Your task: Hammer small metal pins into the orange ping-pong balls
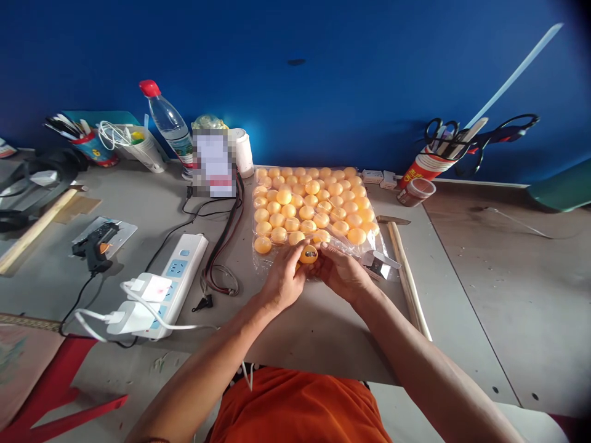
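My left hand [285, 278] is closed around an orange table tennis ball [309, 253] with a dark mark on its upper side. Close against the ball's right side is my right hand [343, 271], its fingers curled; whether they grip anything is hidden. Both hands are at the near edge of a clear plastic bag [258, 266] with many orange balls [306, 212] lying in rows. To the right of my right hand lies a small silver-and-white object [379, 264], partly over the bag.
A wooden stick [409, 283] and a knife [394, 219] lie right of the bag. On the left are a power strip [182, 264] with chargers, a glue gun [96, 244], cables [226, 246] and a bottle [168, 126]. A red cup [427, 163] holds scissors.
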Motion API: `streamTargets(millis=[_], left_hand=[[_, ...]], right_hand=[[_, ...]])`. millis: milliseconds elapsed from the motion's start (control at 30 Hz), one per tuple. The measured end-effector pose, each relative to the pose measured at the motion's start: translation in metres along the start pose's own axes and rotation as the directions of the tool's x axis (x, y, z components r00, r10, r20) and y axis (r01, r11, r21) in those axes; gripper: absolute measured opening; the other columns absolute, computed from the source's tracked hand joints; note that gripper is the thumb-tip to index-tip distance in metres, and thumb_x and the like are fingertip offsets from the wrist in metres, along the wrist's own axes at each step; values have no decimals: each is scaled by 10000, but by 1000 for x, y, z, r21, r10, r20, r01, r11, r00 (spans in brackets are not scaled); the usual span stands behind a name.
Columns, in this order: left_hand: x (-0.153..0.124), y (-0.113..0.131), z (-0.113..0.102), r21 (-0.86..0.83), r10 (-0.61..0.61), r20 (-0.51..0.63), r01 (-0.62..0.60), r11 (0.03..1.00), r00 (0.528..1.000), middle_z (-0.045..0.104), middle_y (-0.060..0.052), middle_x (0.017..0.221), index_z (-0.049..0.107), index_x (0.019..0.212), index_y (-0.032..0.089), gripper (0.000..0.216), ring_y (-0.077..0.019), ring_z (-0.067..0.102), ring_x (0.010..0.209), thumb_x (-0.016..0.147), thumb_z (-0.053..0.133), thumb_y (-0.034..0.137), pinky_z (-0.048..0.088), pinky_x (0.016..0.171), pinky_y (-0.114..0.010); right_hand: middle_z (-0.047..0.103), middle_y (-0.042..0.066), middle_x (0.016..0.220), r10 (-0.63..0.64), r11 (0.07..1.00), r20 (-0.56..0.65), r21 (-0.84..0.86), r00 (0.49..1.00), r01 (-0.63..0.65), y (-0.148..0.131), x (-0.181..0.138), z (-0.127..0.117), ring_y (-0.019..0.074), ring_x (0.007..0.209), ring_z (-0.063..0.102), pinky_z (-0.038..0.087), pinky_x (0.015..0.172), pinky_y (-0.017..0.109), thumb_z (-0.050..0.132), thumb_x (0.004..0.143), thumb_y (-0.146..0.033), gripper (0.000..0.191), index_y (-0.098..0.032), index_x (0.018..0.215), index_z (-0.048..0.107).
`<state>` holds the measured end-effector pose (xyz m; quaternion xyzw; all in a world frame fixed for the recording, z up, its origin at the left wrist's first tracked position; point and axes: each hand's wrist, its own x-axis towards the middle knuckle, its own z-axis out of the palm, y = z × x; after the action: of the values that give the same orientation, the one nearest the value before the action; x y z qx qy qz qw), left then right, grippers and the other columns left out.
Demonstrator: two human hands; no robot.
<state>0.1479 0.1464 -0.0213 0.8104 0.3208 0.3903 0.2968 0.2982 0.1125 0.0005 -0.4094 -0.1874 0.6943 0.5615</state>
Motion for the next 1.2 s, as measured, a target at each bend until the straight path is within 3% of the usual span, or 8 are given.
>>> streamTargets(millis=[267, 433, 733, 1033, 1200], left_hand=[[1, 1, -1, -1, -10, -5, 10, 1000, 1000, 657, -121, 1293, 507, 1372, 205, 503, -259, 624, 1199, 884, 585, 115, 529, 1034, -445], [3, 3, -3, -20, -28, -4, 28, 999, 1000, 671, -125, 1252, 518, 1343, 200, 501, -251, 640, 1148, 863, 618, 99, 544, 994, -425], [4, 3, -4, 11, -24, -6, 24, 1000, 1000, 679, -118, 1220, 533, 1320, 192, 462, -243, 645, 1129, 874, 635, 130, 546, 978, -409], [3, 2, -4, 52, 4, 7, -4, 999, 1000, 679, -104, 1217, 525, 1325, 203, 467, -229, 645, 1113, 876, 620, 120, 543, 972, -410], [4, 4, -5, 53, 26, 35, -28, 998, 999, 679, -106, 1219, 526, 1329, 200, 475, -232, 642, 1115, 870, 622, 129, 538, 986, -420]], right_hand=[[589, -17, 620, -16, 1000, -48, -2, 999, 16, 4, 3, -3, 109, 535, 508, 441, 540, 253, 770, 756, -385, 234, -177, 784, 668], [625, 0, 720, -50, 998, 66, -43, 997, 53, -2, -3, 2, 136, 638, 558, 468, 619, 276, 772, 738, -330, 191, -189, 827, 679], [577, -6, 699, -107, 980, 23, -164, 994, 110, 4, -1, -2, 161, 665, 537, 447, 635, 305, 689, 812, -441, 237, -219, 768, 618], [585, -11, 761, -87, 969, 74, -225, 993, 102, 3, -7, 2, 126, 648, 505, 401, 602, 270, 733, 787, -442, 279, -215, 934, 663], [566, -21, 732, -89, 966, 42, -240, 995, 96, 4, -6, 3, 119, 621, 477, 385, 594, 274, 782, 727, -460, 332, -205, 882, 637]])
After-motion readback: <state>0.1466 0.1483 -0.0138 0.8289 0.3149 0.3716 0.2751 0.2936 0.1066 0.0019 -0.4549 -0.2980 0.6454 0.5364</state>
